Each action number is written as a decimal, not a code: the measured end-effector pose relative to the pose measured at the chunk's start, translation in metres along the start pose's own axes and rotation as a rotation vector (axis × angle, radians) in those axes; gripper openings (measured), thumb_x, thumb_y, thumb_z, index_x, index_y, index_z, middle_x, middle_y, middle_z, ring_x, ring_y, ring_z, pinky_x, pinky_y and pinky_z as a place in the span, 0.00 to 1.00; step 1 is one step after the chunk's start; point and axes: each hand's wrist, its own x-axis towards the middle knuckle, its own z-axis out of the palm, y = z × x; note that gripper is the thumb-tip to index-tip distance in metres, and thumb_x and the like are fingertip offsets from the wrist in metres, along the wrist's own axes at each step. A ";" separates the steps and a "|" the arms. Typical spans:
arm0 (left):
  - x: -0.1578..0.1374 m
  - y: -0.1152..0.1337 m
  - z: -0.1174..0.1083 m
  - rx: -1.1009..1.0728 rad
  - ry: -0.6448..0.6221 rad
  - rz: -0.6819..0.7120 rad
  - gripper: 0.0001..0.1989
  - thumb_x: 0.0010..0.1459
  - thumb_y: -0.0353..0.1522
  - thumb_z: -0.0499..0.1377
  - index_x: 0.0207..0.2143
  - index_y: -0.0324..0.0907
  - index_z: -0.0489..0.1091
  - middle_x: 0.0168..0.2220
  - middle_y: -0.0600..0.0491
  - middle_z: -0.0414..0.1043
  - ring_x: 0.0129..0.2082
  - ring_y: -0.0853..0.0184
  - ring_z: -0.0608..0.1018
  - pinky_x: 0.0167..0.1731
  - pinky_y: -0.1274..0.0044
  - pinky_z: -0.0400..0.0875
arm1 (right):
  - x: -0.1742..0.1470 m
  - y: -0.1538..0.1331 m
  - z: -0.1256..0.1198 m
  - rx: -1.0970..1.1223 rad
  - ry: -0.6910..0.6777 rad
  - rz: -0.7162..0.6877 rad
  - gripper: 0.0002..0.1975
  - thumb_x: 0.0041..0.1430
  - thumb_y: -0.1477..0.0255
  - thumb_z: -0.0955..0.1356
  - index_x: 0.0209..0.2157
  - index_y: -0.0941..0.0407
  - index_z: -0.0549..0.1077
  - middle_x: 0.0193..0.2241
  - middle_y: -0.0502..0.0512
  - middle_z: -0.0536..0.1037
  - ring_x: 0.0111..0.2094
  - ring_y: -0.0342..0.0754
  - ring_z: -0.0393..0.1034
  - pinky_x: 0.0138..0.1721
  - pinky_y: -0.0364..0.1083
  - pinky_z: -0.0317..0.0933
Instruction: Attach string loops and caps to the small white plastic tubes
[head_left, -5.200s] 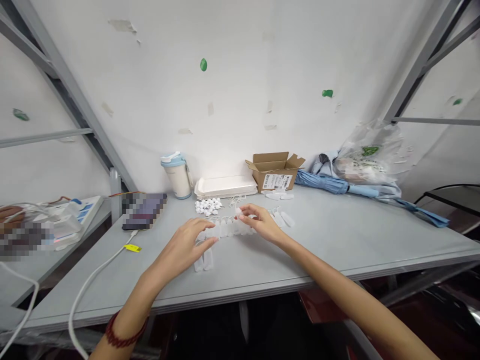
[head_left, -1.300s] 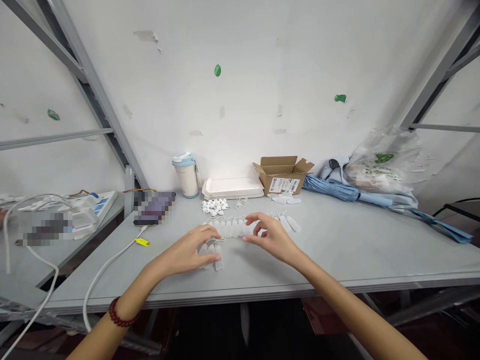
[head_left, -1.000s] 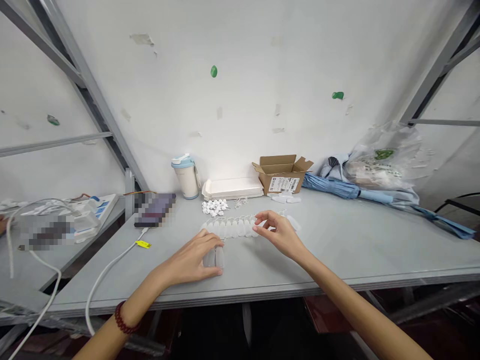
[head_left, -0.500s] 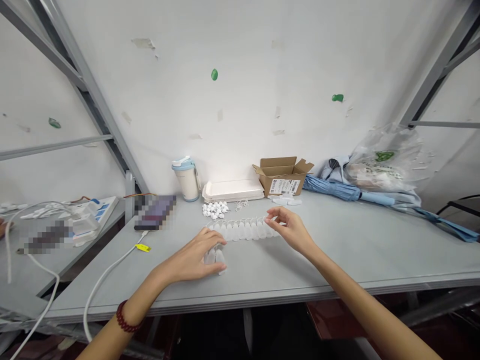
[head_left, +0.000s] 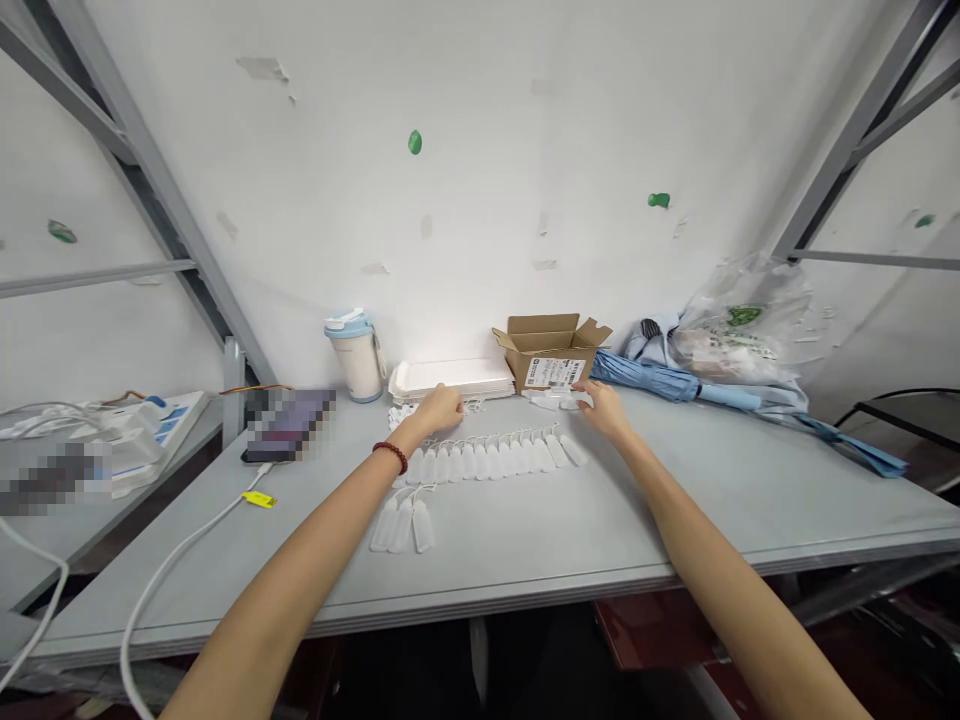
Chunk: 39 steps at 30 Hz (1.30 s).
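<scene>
Facing a long row of translucent tags [head_left: 493, 462] laid side by side across the middle of the grey desk [head_left: 562, 540], with white cords [head_left: 487, 436] at the far ends, and a small cluster of corded tags [head_left: 403, 525] nearer the front edge. Holding the left hand [head_left: 442, 408] beyond the row's left end, knuckles up and fingertips hidden, between a pile of small white pieces [head_left: 400, 414] and a few loose strings [head_left: 475, 407]; impossible to tell whether gripping anything. Having the right hand [head_left: 600, 405] at the loose tags [head_left: 551, 402] before the open cardboard box [head_left: 555, 372]; impossible to tell whether pinching or just touching. Wearing a dark red bracelet [head_left: 391, 457] on the left wrist. Seeing farther out white trays [head_left: 454, 378], a blue-lidded cup [head_left: 356, 360] and a phone [head_left: 292, 425] leftward, a folded blue umbrella [head_left: 652, 378] and a clear plastic bag [head_left: 739, 330] rightward.
</scene>
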 end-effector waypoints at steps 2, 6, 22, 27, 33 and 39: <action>0.006 0.000 0.001 -0.021 0.011 -0.014 0.09 0.43 0.24 0.56 0.21 0.38 0.76 0.23 0.47 0.76 0.29 0.62 0.75 0.31 0.75 0.67 | -0.002 0.002 0.002 -0.035 -0.038 -0.029 0.18 0.51 0.82 0.63 0.44 0.61 0.73 0.44 0.63 0.75 0.46 0.54 0.68 0.48 0.50 0.58; 0.006 0.001 -0.009 -0.074 0.124 -0.046 0.10 0.49 0.28 0.55 0.29 0.38 0.77 0.30 0.48 0.77 0.33 0.63 0.76 0.36 0.75 0.68 | -0.001 0.003 0.005 -0.052 -0.116 -0.039 0.19 0.51 0.82 0.63 0.46 0.61 0.72 0.47 0.64 0.74 0.49 0.54 0.67 0.51 0.48 0.56; -0.029 0.027 -0.027 -0.218 0.410 -0.075 0.11 0.50 0.30 0.54 0.30 0.41 0.77 0.30 0.52 0.78 0.30 0.65 0.75 0.36 0.75 0.67 | -0.010 -0.043 -0.017 0.370 -0.030 0.069 0.11 0.52 0.73 0.66 0.38 0.60 0.74 0.37 0.61 0.78 0.38 0.51 0.72 0.42 0.50 0.64; -0.045 0.042 -0.029 -0.294 0.389 -0.080 0.08 0.50 0.31 0.56 0.25 0.41 0.76 0.26 0.53 0.77 0.28 0.66 0.74 0.32 0.77 0.66 | -0.030 -0.130 -0.026 0.882 -0.203 -0.109 0.14 0.54 0.64 0.66 0.41 0.56 0.72 0.39 0.56 0.77 0.39 0.48 0.72 0.37 0.45 0.65; -0.059 0.044 -0.030 -0.250 0.426 -0.007 0.09 0.51 0.28 0.55 0.27 0.41 0.75 0.28 0.53 0.77 0.33 0.65 0.74 0.36 0.76 0.66 | -0.046 -0.175 -0.017 1.015 -0.387 -0.133 0.16 0.56 0.65 0.65 0.45 0.56 0.70 0.39 0.56 0.76 0.33 0.46 0.74 0.35 0.46 0.65; -0.066 0.041 -0.023 -0.379 0.443 0.036 0.07 0.52 0.28 0.56 0.28 0.41 0.75 0.30 0.54 0.77 0.31 0.68 0.75 0.36 0.76 0.68 | -0.050 -0.165 -0.009 0.997 -0.380 -0.124 0.14 0.55 0.69 0.66 0.43 0.56 0.71 0.39 0.55 0.75 0.32 0.46 0.74 0.36 0.47 0.66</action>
